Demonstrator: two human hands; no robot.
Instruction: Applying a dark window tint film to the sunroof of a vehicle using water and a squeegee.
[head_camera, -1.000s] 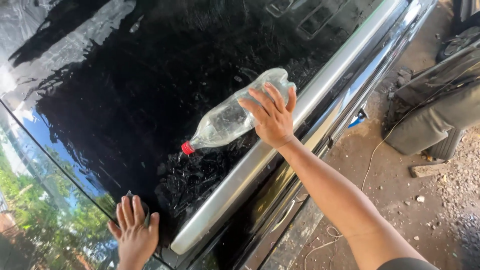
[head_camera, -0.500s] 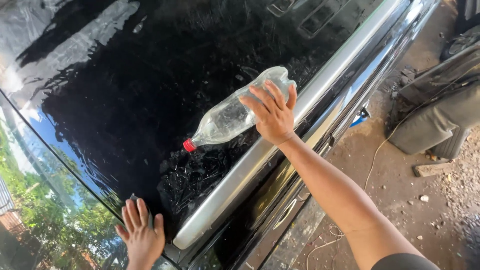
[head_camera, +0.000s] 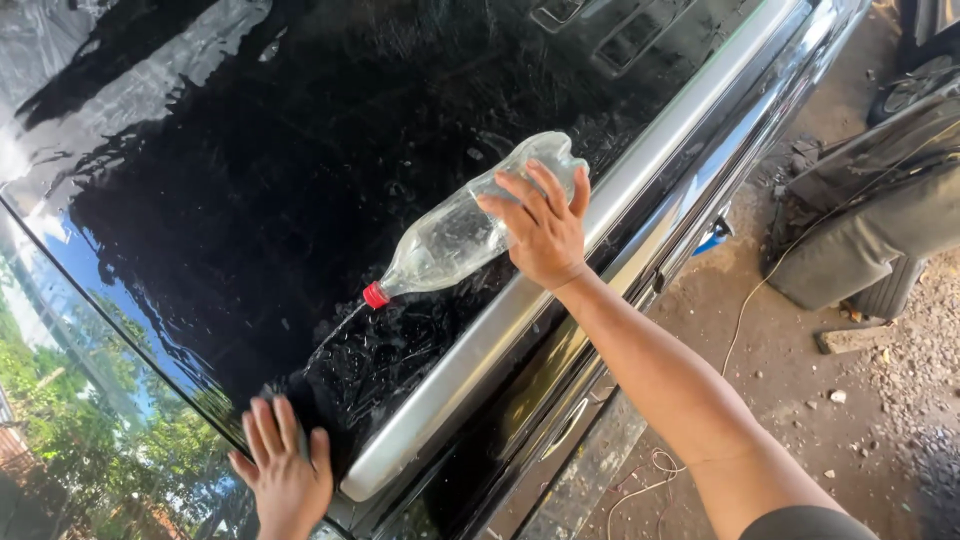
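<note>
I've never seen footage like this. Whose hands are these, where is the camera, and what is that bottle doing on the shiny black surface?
There is no machine here: a person wears a camera on the head, so the picture looks down at that person's own two bare hands. The shiny black surface is a car roof, wet and reflecting sky and trees, with a silver roof rail along its edge. The right hand grips a clear plastic bottle, tilted so its red cap points down at the roof; a thin stream of water seems to run from the cap. The left hand lies on the roof near the edge, pressing on something dark that I cannot make out. Beyond the car is dirt ground.
</note>
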